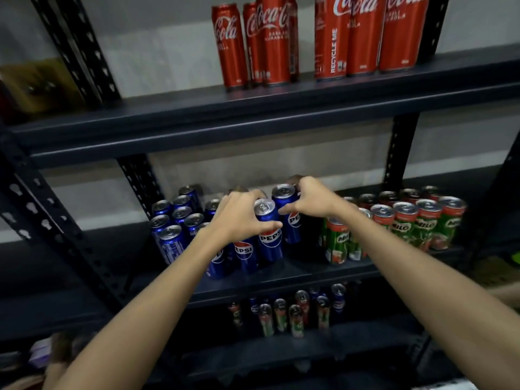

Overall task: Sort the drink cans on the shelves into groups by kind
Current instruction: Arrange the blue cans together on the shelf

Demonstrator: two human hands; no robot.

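2 bare hands work the middle shelf point(281, 280) of a dark metal rack, where blue Pepsi cans point(180, 218) crowd the left and green Milo cans point(405, 220) stand in rows on the right, a bare gap between them. The left hand point(239, 218) curls round a front Pepsi can point(270, 235), thumb across its label; the right hand point(312, 198) pinches the Pepsi can behind point(289, 218) near its rim. Red Coca-Cola cans point(309, 40) stand together on the top shelf point(253, 114), while mixed cans point(295, 311) wait unsorted on the shelf below. Risk lies in the tight packing: the 2 gripped cans touch their neighbours, and a sideways pull could, by this reading, topple the slim Pepsi cans in a chain toward the shelf edge.
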